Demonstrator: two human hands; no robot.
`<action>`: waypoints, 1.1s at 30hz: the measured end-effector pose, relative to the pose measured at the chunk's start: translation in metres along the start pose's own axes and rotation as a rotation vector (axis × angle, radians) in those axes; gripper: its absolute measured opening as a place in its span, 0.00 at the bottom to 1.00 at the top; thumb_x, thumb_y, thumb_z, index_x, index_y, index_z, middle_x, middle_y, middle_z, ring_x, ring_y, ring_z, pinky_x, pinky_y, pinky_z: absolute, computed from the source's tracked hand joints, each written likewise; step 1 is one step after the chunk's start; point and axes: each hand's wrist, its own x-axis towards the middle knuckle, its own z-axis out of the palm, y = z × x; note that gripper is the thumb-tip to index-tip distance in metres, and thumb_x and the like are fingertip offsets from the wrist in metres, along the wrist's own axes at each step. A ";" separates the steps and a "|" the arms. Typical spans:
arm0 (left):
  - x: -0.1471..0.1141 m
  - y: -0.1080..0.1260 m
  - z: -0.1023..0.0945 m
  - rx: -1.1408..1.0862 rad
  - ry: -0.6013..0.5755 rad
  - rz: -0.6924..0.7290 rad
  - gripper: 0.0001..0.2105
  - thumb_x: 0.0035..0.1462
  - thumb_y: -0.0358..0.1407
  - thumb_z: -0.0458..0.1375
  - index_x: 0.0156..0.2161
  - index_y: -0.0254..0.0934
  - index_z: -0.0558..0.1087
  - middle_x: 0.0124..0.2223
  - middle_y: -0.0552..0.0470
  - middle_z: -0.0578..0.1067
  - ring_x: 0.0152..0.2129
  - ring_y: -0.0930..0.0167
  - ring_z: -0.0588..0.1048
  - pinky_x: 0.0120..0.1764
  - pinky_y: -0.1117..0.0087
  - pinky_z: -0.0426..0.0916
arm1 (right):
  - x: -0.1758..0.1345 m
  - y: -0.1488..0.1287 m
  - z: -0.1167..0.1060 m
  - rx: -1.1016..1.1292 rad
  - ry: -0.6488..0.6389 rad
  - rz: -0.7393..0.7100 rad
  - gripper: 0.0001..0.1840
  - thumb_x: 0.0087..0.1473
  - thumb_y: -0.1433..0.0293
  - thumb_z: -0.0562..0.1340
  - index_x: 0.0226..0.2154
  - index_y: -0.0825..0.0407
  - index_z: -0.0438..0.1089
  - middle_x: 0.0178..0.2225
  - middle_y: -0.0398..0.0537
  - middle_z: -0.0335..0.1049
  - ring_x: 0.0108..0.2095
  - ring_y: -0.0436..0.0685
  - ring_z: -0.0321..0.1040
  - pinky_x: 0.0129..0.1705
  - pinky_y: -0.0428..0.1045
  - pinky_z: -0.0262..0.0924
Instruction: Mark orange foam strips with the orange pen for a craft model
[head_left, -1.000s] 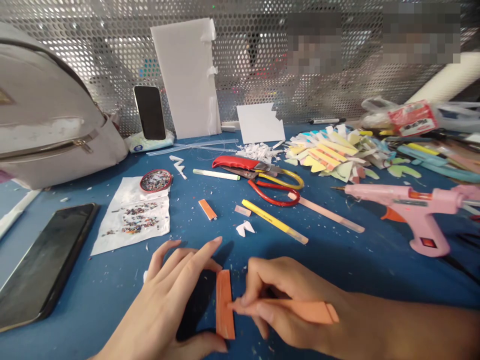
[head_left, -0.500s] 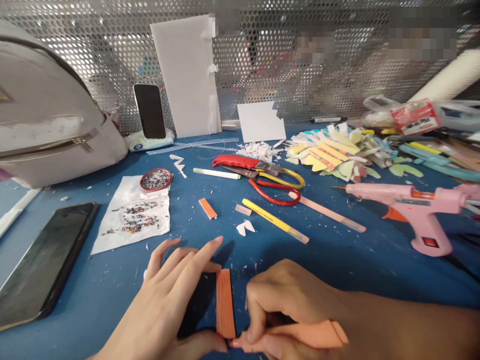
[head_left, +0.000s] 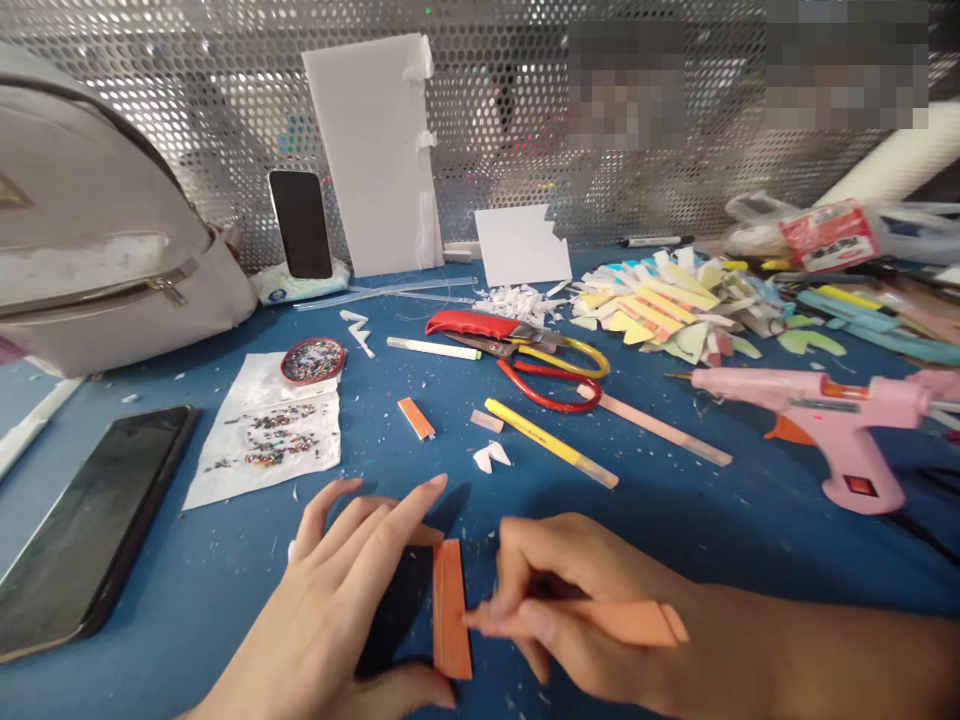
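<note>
Orange strip [head_left: 451, 608], lower centre of frame, is braced at its ends by wide-spread left hand [head_left: 341, 580]; orange marker [head_left: 626, 622] is pinched in curled right hand [head_left: 600, 565]. Strip judged light, stiffish, creasable; best held by edges.

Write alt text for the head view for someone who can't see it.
The right hand holds an orange marker at the edge of an orange strip, which the left hand brackets on a blue table. Beyond are scissors, a yellow marker and paper scraps, with a glue gun at right.
</note>
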 end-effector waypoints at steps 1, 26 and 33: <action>0.000 -0.001 0.000 0.004 -0.002 0.011 0.57 0.48 0.47 0.74 0.71 0.47 0.40 0.52 0.60 0.77 0.56 0.67 0.71 0.66 0.72 0.32 | -0.001 0.000 0.000 0.020 0.042 0.042 0.11 0.69 0.62 0.57 0.37 0.51 0.63 0.29 0.41 0.66 0.28 0.49 0.63 0.29 0.44 0.57; 0.000 -0.005 0.000 0.024 0.004 0.040 0.53 0.52 0.49 0.72 0.72 0.45 0.42 0.52 0.61 0.77 0.54 0.70 0.73 0.66 0.74 0.32 | -0.001 -0.004 -0.001 -0.022 0.123 0.093 0.17 0.71 0.54 0.52 0.38 0.50 0.60 0.31 0.41 0.63 0.29 0.51 0.58 0.32 0.46 0.57; 0.001 -0.002 0.000 0.020 0.006 0.025 0.58 0.46 0.46 0.76 0.71 0.46 0.42 0.52 0.61 0.77 0.55 0.69 0.72 0.67 0.73 0.32 | -0.001 -0.004 -0.002 -0.023 0.099 0.096 0.16 0.71 0.55 0.52 0.39 0.50 0.61 0.32 0.42 0.64 0.30 0.51 0.61 0.32 0.46 0.58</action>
